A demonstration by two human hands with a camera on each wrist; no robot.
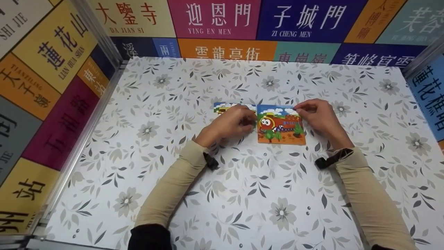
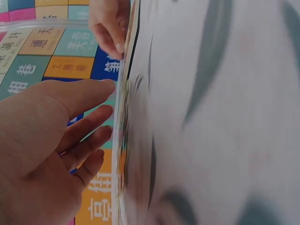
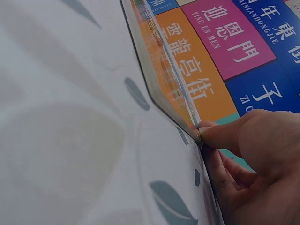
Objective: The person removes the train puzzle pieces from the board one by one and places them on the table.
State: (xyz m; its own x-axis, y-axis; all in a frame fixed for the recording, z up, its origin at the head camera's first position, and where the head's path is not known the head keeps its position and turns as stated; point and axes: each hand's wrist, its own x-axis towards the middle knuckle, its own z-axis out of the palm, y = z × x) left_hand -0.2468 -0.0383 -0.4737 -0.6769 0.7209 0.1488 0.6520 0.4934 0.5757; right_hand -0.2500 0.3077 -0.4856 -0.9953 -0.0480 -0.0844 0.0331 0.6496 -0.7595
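A square picture board (image 1: 281, 124) with a cartoon train lies on the patterned tabletop in the head view. My right hand (image 1: 321, 116) pinches its upper right corner between thumb and fingers; the right wrist view shows the thumb (image 3: 218, 136) on the corner of the board, whose edge looks thick. Just left of it lies a second picture piece (image 1: 219, 107), mostly covered by my left hand (image 1: 230, 123). The left hand's fingers are loosely bent near the train board's left edge. In the left wrist view they are spread, with no object visibly between them.
A white tabletop (image 1: 277, 211) with grey leaves and flowers spreads around both boards. Colourful panels with Chinese lettering (image 1: 215, 21) stand along the back, left and right sides. Dark straps with small cameras (image 1: 322, 162) sit at the wrists.
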